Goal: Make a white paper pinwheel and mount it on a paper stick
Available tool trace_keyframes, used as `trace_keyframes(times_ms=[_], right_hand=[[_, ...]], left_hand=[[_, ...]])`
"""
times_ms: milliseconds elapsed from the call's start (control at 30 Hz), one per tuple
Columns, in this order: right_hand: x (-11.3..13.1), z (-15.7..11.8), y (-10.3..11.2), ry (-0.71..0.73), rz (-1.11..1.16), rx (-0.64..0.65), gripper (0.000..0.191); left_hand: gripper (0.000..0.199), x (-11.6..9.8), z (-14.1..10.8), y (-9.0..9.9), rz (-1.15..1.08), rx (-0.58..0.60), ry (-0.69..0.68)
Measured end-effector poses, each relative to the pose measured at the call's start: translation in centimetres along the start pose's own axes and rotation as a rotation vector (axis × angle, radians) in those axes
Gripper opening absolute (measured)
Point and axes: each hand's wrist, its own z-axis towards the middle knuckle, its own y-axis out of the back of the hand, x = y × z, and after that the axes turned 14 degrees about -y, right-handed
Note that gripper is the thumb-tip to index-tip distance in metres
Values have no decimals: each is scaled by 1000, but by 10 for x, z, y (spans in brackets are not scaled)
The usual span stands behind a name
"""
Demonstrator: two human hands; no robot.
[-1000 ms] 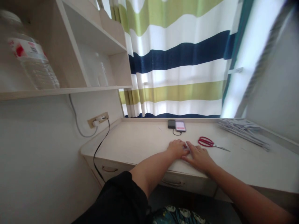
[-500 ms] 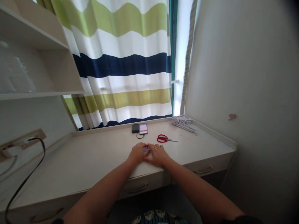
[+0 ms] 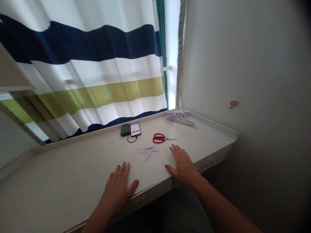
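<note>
Below the left thumb, on the shaded front of a pale desk [image 3: 85, 174], a drawer handle [image 3: 140, 203] is dimly seen. Above it, the left hand [image 3: 116, 189] is held palm down over the near edge, its fingers slightly parted and pointed away, its thumb stretched wide to the right. Across from that thumb, the right hand [image 3: 183, 165] is held palm down too, a little farther in, its fingers set loosely side by side and its thumb spread toward the left hand. Both hands are held unclenched; whether the desktop is pressed by the fingertips cannot be told. Beside the right wrist, a second handle [image 3: 206, 165] is fixed to the desk front.

Beyond the left fingertips and to the left of the right ones, a folded white paper [image 3: 148, 151] is laid on the desktop with its pointed arms splayed, apart from both hands. Just past the right fingertips, red-handled scissors [image 3: 159, 138] are laid with the blades pointed right. Farther off, beyond the paper, a dark cable [image 3: 132, 140] is looped in front of a phone [image 3: 135, 128] and a dark case [image 3: 125, 130], which are set side by side. Well beyond the right fingertips, a pile of white paper strips [image 3: 179, 117] is heaped at the back corner. Behind everything, a striped curtain [image 3: 116, 68] is hung.
</note>
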Motion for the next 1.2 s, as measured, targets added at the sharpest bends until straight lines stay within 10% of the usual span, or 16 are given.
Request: trace_keyframes(times_ms=[133,300,700,1200], right_hand=[[-55,32,7,-362,-204,-41,85],[-89,69,16,-382,-258,12,82],[-73,61,16,-158,-294,117,69],[-55,165,52,-88,-509,475,30]], left_hand=[[71,8,-9,6,-14,109,-15],[70,6,-11,10,21,110,0],[71,-2,-13,11,35,78,-1],[73,-6,-14,17,60,120,0]])
